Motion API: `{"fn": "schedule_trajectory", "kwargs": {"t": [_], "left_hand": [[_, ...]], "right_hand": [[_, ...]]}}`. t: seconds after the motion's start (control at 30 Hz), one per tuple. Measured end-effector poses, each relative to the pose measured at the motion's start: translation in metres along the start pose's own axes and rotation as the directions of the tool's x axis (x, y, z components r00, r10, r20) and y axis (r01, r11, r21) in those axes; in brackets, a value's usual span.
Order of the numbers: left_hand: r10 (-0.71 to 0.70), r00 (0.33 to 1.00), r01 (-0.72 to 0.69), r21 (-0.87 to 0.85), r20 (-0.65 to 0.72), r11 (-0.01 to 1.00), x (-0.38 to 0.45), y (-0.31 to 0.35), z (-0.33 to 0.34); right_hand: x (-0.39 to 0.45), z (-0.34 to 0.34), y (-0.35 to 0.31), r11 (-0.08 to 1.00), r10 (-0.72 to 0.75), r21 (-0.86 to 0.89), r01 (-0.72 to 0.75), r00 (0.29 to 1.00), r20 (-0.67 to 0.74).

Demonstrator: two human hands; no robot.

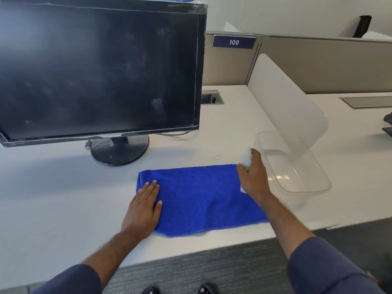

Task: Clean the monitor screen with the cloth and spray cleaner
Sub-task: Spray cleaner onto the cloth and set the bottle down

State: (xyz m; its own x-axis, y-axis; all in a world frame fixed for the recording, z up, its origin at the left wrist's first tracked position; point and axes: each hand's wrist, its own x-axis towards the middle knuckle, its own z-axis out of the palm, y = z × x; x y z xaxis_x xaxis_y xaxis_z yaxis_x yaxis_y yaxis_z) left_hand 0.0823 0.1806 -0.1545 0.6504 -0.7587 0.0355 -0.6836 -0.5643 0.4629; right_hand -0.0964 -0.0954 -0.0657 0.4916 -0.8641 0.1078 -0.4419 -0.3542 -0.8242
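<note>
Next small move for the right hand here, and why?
Probably press the spray bottle nozzle to wet the blue cloth: the right hand grips it at the cloth's edge, the left hand pins the cloth flat, and the monitor screen shows smudges.

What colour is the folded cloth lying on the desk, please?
Bright blue terry cloth, clearest in the head view.

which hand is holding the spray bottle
The right hand, wrapped around the small spray bottle at the blue cloth's right end. The left hand lies flat on the cloth.
</note>
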Motion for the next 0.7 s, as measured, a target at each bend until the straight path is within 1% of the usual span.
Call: {"fn": "schedule_trajectory", "kwargs": {"t": [0.1, 0.2, 0.27, 0.4, 0.57, 0.7], "left_hand": [[0.004, 1.000, -0.004, 0.003, -0.001, 1.000, 0.000, 0.000, 0.000], [-0.009, 1.000, 0.009, 0.006, 0.004, 1.000, -0.001, 0.000, 0.001], [-0.018, 1.000, 0.018, 0.003, 0.007, 1.000, -0.001, 0.000, 0.001], [-0.027, 0.999, 0.027, 0.013, 0.021, 1.000, -0.001, 0.000, 0.002], [-0.031, 0.999, 0.030, 0.022, 0.028, 0.999, -0.001, 0.001, 0.000], [-0.030, 0.999, 0.030, 0.023, 0.027, 0.999, -0.001, 0.001, 0.000]], "right_hand": [[0.021, 0.003, -0.007, 1.000, -0.019, 0.016, 0.019, 1.000, -0.024], [0.039, 0.007, -0.010, 0.997, -0.043, 0.064, 0.042, 0.999, 0.009], [0.049, 0.010, -0.010, 0.993, -0.044, 0.110, 0.042, 0.999, 0.014], [0.066, 0.018, -0.006, 0.990, -0.025, 0.138, 0.026, 1.000, -0.015], [0.085, 0.028, -0.001, 0.993, 0.024, 0.114, -0.023, 1.000, -0.005], [0.097, 0.036, 0.003, 0.996, 0.036, 0.085, -0.034, 0.999, -0.027]]}}
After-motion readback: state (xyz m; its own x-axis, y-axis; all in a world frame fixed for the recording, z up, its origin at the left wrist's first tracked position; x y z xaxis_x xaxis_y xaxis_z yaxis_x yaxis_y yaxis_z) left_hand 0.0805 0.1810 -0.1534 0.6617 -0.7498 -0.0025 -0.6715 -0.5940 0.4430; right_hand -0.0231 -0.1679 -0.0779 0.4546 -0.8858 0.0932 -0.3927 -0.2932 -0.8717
